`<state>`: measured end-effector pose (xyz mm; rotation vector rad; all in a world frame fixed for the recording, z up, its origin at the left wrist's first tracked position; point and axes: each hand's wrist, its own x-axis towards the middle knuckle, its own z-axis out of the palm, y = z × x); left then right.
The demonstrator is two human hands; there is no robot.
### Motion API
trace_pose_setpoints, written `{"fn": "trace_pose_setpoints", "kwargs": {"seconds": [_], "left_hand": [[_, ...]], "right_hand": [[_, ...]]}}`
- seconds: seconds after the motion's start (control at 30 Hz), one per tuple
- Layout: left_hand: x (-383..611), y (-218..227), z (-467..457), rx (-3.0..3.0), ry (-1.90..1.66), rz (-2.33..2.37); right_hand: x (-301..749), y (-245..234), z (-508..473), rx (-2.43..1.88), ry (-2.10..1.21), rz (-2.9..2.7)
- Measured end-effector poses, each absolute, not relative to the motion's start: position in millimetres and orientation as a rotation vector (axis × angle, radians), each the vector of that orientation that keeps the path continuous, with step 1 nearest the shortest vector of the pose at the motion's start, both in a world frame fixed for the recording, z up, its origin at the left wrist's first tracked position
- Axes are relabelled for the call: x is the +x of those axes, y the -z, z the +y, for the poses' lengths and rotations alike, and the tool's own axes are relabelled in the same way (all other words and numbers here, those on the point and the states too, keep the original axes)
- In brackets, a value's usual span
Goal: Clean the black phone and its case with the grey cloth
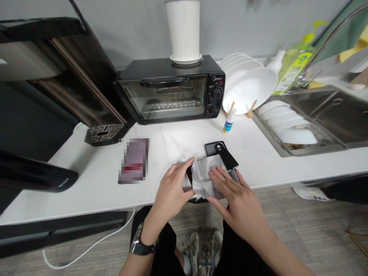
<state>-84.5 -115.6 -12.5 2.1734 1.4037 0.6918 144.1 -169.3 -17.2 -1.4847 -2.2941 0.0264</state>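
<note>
A black phone lies face down near the front edge of the white counter, its camera end pointing away from me. A white cloth covers its near half. My left hand pinches the phone's left edge together with the cloth. My right hand lies on the cloth with its fingers stretched flat, pressing it against the phone.
A second phone lies to the left. A small spray bottle stands behind, before a black toaster oven. White plates stand in a rack, bowls sit in the sink drainer at right. A large black appliance fills the left.
</note>
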Motion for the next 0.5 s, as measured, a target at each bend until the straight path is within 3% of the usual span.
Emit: {"fn": "trace_pose_setpoints", "kwargs": {"seconds": [0.23, 0.5], "left_hand": [[-83.9, 12.1, -115.2, 2.200, -0.732, 1.380], [-88.0, 11.4, -116.0, 2.193, -0.687, 1.395]], "right_hand": [[149.4, 19.1, -121.8, -1.639, 0.133, -2.117], [86.8, 15.8, -156.3, -1.322, -0.195, -2.301]]}}
